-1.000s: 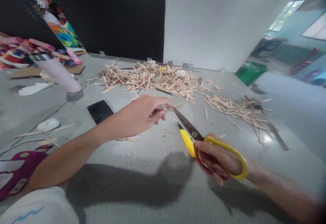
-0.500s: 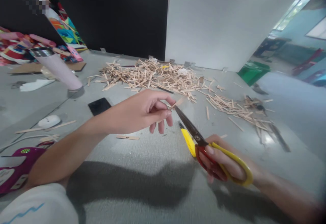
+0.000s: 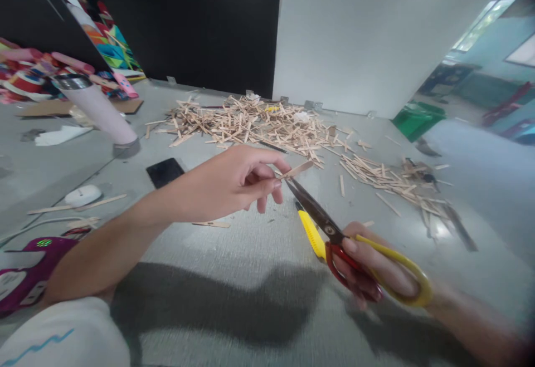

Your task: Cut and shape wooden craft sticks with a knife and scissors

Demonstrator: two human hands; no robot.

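Observation:
Between thumb and forefinger, my left hand (image 3: 234,186) pinches a thin flat wooden stick (image 3: 301,169) that points away to the right. My right hand (image 3: 376,261) grips scissors (image 3: 324,219) with one red and one yellow handle. Their dark blades lie almost together, the tips just below the stick near my left fingertips; whether they touch it I cannot tell. A yellow utility knife (image 3: 311,230) lies on the table behind the scissors. Under my left wrist, another wooden stick (image 3: 213,224) rests partly hidden.
A large pile of wooden sticks (image 3: 251,125) spreads along the panels at the back, with more sticks (image 3: 371,175) trailing right. A phone (image 3: 164,172), a white mouse (image 3: 83,195) and a pink tumbler (image 3: 98,111) stand or lie left. A purple power strip (image 3: 37,267) sits by my left forearm.
The scissors have shifted slightly right and down, their tips drawn back a little from the stick. The stick shows more clearly and tilts up more in my left fingers.

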